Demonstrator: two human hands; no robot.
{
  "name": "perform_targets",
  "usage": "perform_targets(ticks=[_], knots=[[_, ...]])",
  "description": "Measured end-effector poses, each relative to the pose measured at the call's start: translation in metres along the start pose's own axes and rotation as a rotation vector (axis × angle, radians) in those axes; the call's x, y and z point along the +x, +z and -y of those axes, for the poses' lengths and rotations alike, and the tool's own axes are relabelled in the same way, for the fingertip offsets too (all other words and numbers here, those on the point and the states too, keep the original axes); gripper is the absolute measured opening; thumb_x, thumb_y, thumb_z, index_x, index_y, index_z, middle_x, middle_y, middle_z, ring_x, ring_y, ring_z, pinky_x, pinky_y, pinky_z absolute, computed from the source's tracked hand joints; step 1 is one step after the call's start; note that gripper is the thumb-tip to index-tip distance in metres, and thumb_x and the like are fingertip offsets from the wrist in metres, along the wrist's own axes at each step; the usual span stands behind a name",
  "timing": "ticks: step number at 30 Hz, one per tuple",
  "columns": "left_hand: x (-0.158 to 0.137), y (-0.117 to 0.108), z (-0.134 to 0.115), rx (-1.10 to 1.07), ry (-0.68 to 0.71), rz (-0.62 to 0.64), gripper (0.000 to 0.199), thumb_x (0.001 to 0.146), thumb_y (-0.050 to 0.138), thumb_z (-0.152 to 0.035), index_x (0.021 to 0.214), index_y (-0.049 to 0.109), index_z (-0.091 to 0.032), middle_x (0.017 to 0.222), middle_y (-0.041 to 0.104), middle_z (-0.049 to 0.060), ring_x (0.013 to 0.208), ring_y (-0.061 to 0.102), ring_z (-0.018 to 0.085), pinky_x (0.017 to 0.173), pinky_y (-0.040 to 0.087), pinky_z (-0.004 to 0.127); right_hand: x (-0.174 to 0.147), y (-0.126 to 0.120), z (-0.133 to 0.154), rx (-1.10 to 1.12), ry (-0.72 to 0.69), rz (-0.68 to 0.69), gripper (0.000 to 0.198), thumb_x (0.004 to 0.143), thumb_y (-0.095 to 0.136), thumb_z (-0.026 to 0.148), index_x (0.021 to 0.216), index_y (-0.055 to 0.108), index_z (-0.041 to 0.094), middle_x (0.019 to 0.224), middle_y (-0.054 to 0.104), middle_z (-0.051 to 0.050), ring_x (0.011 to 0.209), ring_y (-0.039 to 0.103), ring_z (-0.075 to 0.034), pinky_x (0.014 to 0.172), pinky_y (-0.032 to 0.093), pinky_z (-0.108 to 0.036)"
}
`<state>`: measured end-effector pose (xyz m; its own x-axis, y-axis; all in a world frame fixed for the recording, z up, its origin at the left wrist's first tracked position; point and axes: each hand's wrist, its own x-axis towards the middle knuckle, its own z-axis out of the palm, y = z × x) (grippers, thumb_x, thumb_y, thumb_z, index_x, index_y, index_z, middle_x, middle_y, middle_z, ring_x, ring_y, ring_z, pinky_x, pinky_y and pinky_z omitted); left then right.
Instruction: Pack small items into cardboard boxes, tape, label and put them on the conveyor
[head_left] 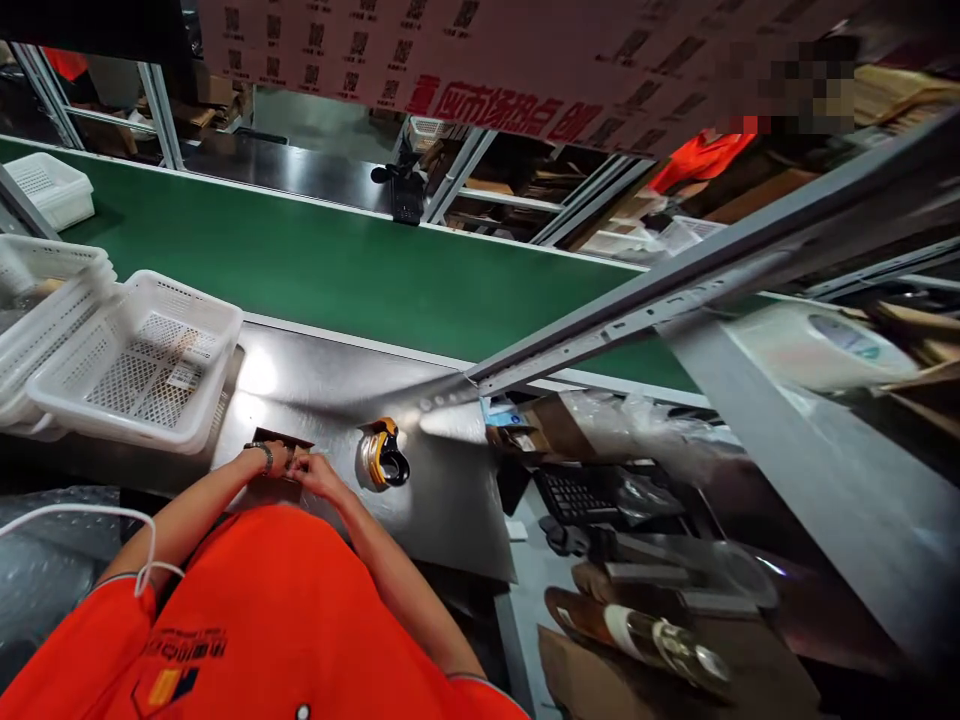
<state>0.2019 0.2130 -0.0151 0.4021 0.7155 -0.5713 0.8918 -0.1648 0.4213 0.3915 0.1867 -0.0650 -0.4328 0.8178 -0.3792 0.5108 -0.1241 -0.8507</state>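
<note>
Head view: I've got both hands, left hand [276, 459] and right hand [313, 470], pinched on small dark box [279, 440], just left of tape dispenser [383, 455]. Looks like closing it; next likely needs tape.

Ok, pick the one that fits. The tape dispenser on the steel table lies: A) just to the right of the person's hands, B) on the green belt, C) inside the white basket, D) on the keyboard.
A: the tape dispenser rests on the steel table, just right of the right hand and left hand, which meet over a small dark flat item.
</note>
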Motion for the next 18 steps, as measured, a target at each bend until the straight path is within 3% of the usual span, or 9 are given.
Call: perform_targets(ticks=[2, 4, 7, 9, 10, 12, 15, 18], knots=[[-0.009, 0.001, 0.004, -0.022, -0.009, -0.033, 0.048, 0.091, 0.085, -0.019, 0.138, 0.081, -0.018, 0.121, 0.085, 0.019, 0.108, 0.083, 0.036, 0.095, 0.065, 0.040, 0.007, 0.003, -0.002, -0.053, -0.012, -0.027, 0.010, 0.082, 0.085, 0.028, 0.083, 0.080, 0.019, 0.069, 0.071, 0.002, 0.068, 0.063, -0.016, 0.067, 0.045, -0.026], [-0.025, 0.006, 0.012, -0.039, -0.025, -0.105, 0.060, 0.102, 0.072, -0.017, 0.162, 0.068, -0.018, 0.140, 0.080, 0.021, 0.124, 0.081, 0.035, 0.108, 0.064, 0.042, 0.011, 0.004, -0.005, -0.109, -0.026, -0.053, 0.018, 0.082, 0.086, 0.024, 0.100, 0.084, 0.019, 0.075, 0.075, 0.002, 0.073, 0.068, -0.018, 0.071, 0.048, -0.027], [-0.053, 0.022, 0.029, -0.089, -0.169, -0.419, 0.067, 0.114, 0.055, -0.026, 0.179, 0.046, -0.010, 0.166, 0.063, 0.029, 0.153, 0.067, 0.039, 0.130, 0.053, 0.051, 0.009, 0.009, -0.008, -0.193, -0.054, -0.082, 0.031, 0.088, 0.085, 0.021, 0.119, 0.087, 0.020, 0.088, 0.082, -0.003, 0.085, 0.075, -0.023, 0.083, 0.055, -0.031], [-0.067, 0.038, 0.039, -0.155, -0.283, -0.549, 0.073, 0.115, 0.057, -0.038, 0.177, 0.044, -0.001, 0.174, 0.054, 0.035, 0.165, 0.056, 0.044, 0.138, 0.046, 0.054, 0.006, 0.013, -0.008, -0.241, -0.080, -0.097, 0.034, 0.093, 0.082, 0.021, 0.127, 0.087, 0.021, 0.103, 0.086, -0.008, 0.099, 0.079, -0.027, 0.095, 0.058, -0.036], [-0.071, 0.046, 0.041, -0.193, -0.297, -0.533, 0.077, 0.113, 0.061, -0.041, 0.175, 0.045, 0.002, 0.176, 0.051, 0.037, 0.169, 0.052, 0.045, 0.140, 0.044, 0.054, 0.004, 0.015, -0.009, -0.276, -0.114, -0.104, 0.035, 0.095, 0.081, 0.021, 0.130, 0.087, 0.021, 0.113, 0.087, -0.012, 0.108, 0.079, -0.029, 0.101, 0.059, -0.038], [-0.072, 0.061, 0.041, -0.241, -0.237, -0.388, 0.086, 0.108, 0.068, -0.043, 0.177, 0.042, 0.002, 0.183, 0.044, 0.037, 0.175, 0.044, 0.044, 0.143, 0.040, 0.052, 0.002, 0.015, -0.010, -0.367, -0.228, -0.102, 0.033, 0.102, 0.079, 0.027, 0.134, 0.086, 0.021, 0.130, 0.085, -0.016, 0.124, 0.077, -0.032, 0.112, 0.058, -0.042], [-0.064, 0.077, 0.030, -0.222, -0.187, -0.245, 0.096, 0.099, 0.080, -0.038, 0.179, 0.040, -0.004, 0.191, 0.029, 0.035, 0.179, 0.036, 0.048, 0.144, 0.036, 0.056, 0.002, 0.006, -0.014, -0.482, -0.391, -0.030, 0.036, 0.111, 0.073, 0.041, 0.136, 0.086, 0.019, 0.134, 0.084, -0.018, 0.126, 0.077, -0.032, 0.116, 0.060, -0.047], [-0.053, 0.079, 0.019, -0.193, -0.237, -0.260, 0.074, 0.100, 0.078, -0.033, 0.165, 0.057, -0.005, 0.191, 0.028, 0.037, 0.175, 0.039, 0.052, 0.139, 0.041, 0.059, 0.008, -0.006, -0.020, -0.501, -0.483, 0.080, 0.052, 0.101, 0.087, 0.052, 0.139, 0.085, 0.017, 0.134, 0.084, -0.019, 0.123, 0.080, -0.034, 0.112, 0.063, -0.047]])
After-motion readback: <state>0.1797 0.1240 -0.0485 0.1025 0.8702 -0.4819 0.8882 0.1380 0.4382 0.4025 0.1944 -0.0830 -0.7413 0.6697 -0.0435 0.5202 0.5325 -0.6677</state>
